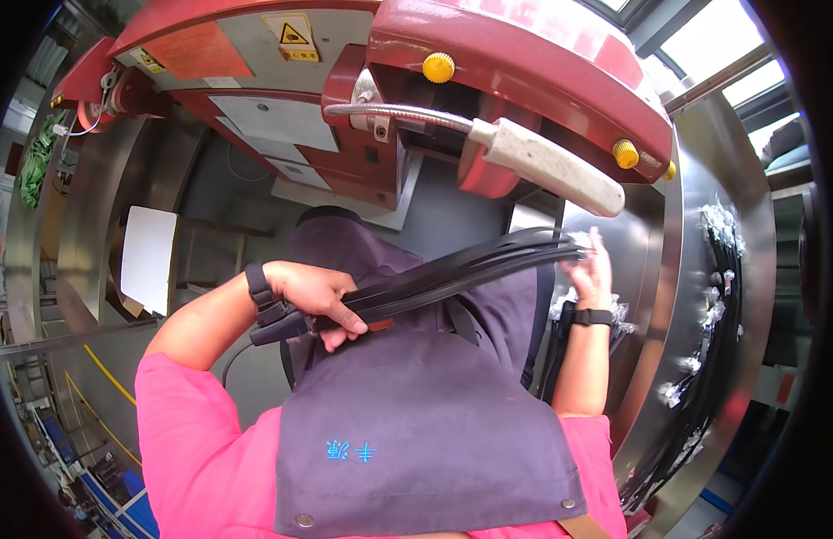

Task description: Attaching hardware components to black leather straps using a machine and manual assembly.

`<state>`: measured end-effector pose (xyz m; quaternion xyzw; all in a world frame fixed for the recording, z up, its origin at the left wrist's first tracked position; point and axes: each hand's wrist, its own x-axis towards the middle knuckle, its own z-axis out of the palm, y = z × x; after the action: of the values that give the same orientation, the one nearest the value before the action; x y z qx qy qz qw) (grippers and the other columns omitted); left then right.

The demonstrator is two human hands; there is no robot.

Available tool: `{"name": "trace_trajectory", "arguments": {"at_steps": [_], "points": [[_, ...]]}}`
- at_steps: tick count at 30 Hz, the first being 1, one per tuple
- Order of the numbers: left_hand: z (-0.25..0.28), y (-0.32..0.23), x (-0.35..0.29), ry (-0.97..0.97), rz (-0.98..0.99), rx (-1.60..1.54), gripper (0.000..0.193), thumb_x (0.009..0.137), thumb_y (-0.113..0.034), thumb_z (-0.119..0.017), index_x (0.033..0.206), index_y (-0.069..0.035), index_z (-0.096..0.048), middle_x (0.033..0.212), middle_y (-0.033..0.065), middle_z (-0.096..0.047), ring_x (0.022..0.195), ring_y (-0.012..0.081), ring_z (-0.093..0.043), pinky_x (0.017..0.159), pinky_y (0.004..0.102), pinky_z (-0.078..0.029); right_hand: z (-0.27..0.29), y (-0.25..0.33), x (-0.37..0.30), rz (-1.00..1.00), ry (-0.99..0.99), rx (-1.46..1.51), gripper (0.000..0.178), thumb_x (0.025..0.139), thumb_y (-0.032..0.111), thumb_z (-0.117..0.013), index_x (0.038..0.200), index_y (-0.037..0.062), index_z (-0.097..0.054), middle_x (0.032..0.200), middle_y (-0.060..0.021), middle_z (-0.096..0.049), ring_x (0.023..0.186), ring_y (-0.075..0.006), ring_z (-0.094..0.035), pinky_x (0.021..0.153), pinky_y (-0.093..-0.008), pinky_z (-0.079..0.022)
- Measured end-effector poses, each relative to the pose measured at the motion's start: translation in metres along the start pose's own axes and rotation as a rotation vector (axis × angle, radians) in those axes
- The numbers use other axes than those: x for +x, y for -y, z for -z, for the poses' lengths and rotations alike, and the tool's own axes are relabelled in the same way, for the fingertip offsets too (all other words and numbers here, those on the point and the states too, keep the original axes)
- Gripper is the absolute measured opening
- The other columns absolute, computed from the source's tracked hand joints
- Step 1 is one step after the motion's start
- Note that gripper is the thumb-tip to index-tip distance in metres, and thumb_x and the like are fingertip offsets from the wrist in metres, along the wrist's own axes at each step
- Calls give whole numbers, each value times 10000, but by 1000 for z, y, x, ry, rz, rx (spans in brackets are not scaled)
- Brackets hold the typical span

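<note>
Bundle of long black flexible strips (pixel 470 267), stretched over purple-grey cloth apron (pixel 416 422), slanting up rightward: gripped near lower end by left hand (pixel 316 298), apparently pinched at upper end by right hand (pixel 592 272)

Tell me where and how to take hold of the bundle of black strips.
Probably best near both ends, with the left hand coming from the left and the right hand from the right. The bundle of black strips is long and narrow, and its strips spread apart toward the right, so one grip alone might let an end droop.
</note>
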<state>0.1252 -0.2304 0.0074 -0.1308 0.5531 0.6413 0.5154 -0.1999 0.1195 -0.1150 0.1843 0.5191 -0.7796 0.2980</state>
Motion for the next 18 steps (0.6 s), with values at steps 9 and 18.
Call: {"name": "trace_trajectory", "arguments": {"at_steps": [9, 18], "points": [[-16, -5, 109, -160, -770, -985, 261, 971, -232, -517, 965, 16, -598, 934, 139, -657, 915, 240, -649, 852, 370, -513, -95, -67, -78, 16, 524, -616, 275, 936, 255, -585, 1070, 14, -596, 956, -72, -635, 826, -135, -613, 717, -267, -501], [-11, -23, 131, -389, -1020, -972, 201, 896, -144, -640, 1065, -35, -632, 1025, 57, -649, 972, 186, -615, 870, 336, -484, -157, -58, -133, 705, 637, -1167, 170, 829, 99, -675, 964, 4, -634, 832, -129, -644, 759, -242, -628, 678, -314, -481]]}}
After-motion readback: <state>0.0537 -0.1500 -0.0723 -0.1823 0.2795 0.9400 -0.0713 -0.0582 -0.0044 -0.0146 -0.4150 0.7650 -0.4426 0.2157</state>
